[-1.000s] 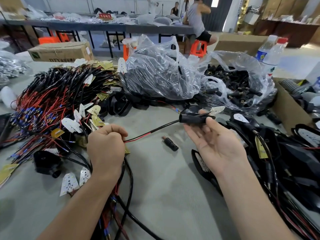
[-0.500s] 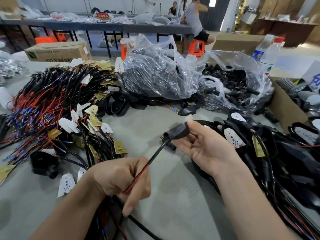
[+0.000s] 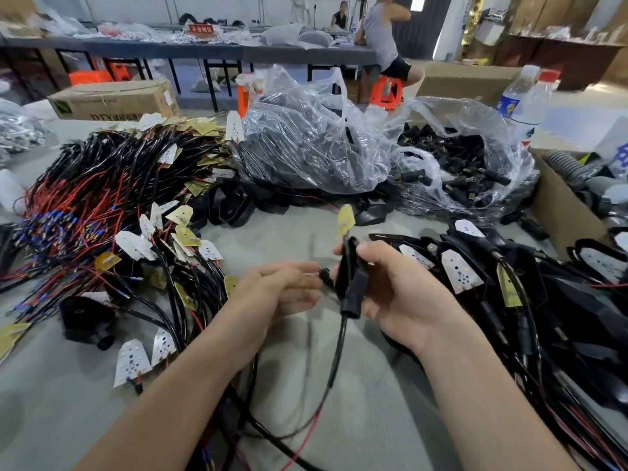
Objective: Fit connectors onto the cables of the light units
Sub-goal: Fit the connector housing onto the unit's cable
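Observation:
My right hand (image 3: pixel 401 294) grips a black connector sleeve (image 3: pixel 353 283) upright, with a yellow LED board (image 3: pixel 345 217) sticking out above it. The unit's black and red cable (image 3: pixel 334 365) hangs down from the sleeve to the table. Just left of the sleeve, my left hand (image 3: pixel 275 294) has its fingers stretched toward a small black connector (image 3: pixel 325 277) lying on the table. Whether the fingertips touch it I cannot tell. Left of my hands lies a heap of wired light units (image 3: pixel 102 205).
Two clear plastic bags (image 3: pixel 316 147) of black parts sit behind my hands, the right one (image 3: pixel 458 161) with loose connectors. Finished units pile up at the right (image 3: pixel 509 283). A cardboard box (image 3: pixel 564 212) and water bottles (image 3: pixel 530 103) stand far right. A black housing (image 3: pixel 86 321) lies at left.
My right hand turned the sleeve from pointing left to upright. My left hand let go of the cable, opened, and moved up beside the sleeve.

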A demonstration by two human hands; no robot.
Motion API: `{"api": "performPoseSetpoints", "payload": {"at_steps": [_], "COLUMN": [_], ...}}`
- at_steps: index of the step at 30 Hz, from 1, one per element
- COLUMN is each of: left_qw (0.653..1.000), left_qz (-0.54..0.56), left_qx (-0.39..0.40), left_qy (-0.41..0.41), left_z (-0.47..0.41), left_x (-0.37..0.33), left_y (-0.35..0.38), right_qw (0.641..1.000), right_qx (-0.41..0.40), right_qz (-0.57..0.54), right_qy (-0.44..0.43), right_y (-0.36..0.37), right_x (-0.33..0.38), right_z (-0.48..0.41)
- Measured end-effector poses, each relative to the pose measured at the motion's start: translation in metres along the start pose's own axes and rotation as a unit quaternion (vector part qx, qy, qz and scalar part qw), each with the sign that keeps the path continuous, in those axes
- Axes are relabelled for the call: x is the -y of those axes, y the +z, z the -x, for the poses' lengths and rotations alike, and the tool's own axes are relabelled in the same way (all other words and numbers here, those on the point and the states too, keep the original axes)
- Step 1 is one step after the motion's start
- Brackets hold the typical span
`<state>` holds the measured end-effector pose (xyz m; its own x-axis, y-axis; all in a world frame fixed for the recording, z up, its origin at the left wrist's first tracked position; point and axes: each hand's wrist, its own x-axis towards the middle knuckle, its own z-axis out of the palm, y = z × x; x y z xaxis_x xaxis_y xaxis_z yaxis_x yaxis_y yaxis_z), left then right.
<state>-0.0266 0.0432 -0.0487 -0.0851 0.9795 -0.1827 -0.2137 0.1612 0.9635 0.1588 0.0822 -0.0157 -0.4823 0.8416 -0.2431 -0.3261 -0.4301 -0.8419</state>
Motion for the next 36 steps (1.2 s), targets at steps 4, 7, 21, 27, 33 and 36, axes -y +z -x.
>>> {"api": "performPoseSetpoints", "payload": {"at_steps": [4, 7, 21, 27, 33, 36], "left_qw": [0.997, 0.995, 0.988, 0.971, 0.982, 0.988], "left_qz": [0.041, 0.014, 0.132, 0.21, 0.085, 0.009], "left_qx": [-0.011, -0.069, -0.068, 0.057, 0.086, -0.003], "left_qy": [0.058, 0.068, 0.037, 0.103, 0.146, 0.152], "left_z": [0.001, 0.002, 0.002, 0.006, 0.01, 0.01], "left_x": [-0.001, -0.004, -0.013, -0.014, -0.016, -0.013], "left_y": [0.0, -0.002, -0.012, -0.015, -0.013, -0.008], "right_qw": [0.985, 0.956, 0.995, 0.988, 0.977, 0.975], "right_qx": [0.037, 0.065, -0.03, 0.092, 0.118, 0.08], "right_qz": [0.165, 0.285, 0.081, -0.078, -0.133, -0.178], "right_qy": [0.03, 0.033, 0.041, 0.092, 0.116, 0.106], "right_y": [0.013, 0.022, 0.016, 0.025, 0.028, 0.026], "right_x": [-0.011, -0.019, -0.024, -0.031, -0.028, -0.027], "right_z": [0.004, 0.008, -0.002, 0.001, 0.001, 0.0]}}
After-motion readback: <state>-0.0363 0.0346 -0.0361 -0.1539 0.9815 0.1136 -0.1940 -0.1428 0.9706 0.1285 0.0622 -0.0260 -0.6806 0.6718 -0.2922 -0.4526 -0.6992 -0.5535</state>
